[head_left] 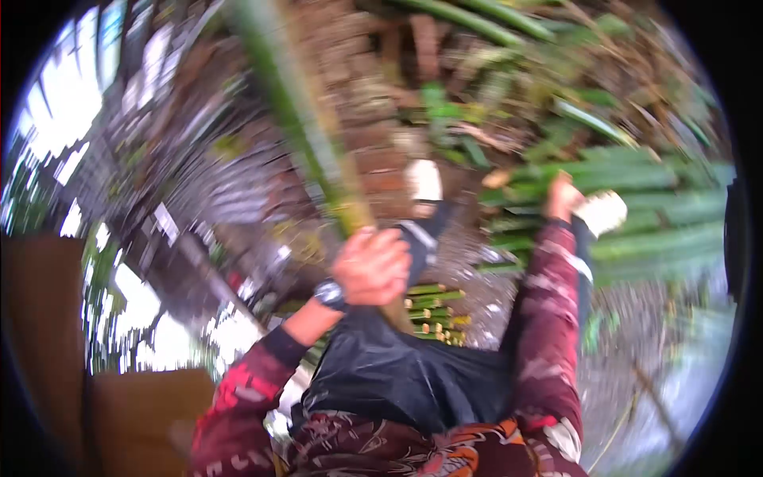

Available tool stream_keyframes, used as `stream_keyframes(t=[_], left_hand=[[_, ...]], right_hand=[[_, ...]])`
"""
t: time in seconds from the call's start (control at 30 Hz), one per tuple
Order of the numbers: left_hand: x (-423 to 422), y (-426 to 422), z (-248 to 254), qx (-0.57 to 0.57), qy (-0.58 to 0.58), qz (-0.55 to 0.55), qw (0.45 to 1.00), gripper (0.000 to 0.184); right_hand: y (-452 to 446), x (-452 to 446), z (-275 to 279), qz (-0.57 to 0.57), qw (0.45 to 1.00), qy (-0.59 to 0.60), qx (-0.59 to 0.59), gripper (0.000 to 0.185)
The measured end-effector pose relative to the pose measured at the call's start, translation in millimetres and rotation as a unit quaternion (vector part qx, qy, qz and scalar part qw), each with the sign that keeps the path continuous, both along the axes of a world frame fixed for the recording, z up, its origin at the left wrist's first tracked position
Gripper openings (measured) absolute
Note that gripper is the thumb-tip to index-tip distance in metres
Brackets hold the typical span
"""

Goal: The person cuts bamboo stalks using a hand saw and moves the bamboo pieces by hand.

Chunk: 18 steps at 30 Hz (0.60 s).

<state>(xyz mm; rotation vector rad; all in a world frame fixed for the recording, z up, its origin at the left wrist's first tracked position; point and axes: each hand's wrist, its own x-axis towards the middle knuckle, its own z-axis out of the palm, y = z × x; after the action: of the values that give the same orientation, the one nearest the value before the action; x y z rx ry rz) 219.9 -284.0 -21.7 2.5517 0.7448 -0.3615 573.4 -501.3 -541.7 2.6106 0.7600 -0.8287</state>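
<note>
My left hand [372,266], with a watch on its wrist, is closed around a long green bamboo pole [306,131]. The pole runs from the top left down to my lap, yellowish near the hand. Out to the right, my right hand [563,197] is at a pile of long green stalks [660,207], beside my right foot. Its fingers are blurred, and whether they grip a stalk cannot be seen. Between my legs lies a bundle of thin green pieces [433,314] with pale cut ends.
A brick surface [377,163] lies ahead of my left foot [424,181]. More green poles [469,22] and leafy debris [588,75] cover the upper right. Brown panels [147,417] stand at the lower left. Much of the view is smeared by motion.
</note>
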Motion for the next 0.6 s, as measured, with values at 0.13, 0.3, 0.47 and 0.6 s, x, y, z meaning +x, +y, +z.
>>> stream_keyframes(t=[0.13, 0.3, 0.47, 0.6], left_hand=[[-6.5, -2.8, -0.2, 0.02, -0.025, 0.002, 0.999, 0.017], [-10.5, -3.6, -4.3, 0.007, -0.091, 0.021, 0.996, 0.016], [-21.5, -0.2, -5.5, 0.01, -0.118, -0.01, 0.993, 0.024], [-24.3, 0.0, 3.9, 0.06, -0.204, 0.053, 0.976, 0.036]], right_hand=[[0.2, 22.3, -37.8, -0.115, 0.991, 0.062, 0.032, 0.057], [63.9, 21.6, 13.0, -0.608, 0.777, 0.062, 0.151, 0.065], [142.0, 22.4, 170.2, -0.641, 0.712, 0.172, 0.231, 0.064], [108.2, 48.4, 291.3, -0.528, 0.742, 0.266, 0.317, 0.053]])
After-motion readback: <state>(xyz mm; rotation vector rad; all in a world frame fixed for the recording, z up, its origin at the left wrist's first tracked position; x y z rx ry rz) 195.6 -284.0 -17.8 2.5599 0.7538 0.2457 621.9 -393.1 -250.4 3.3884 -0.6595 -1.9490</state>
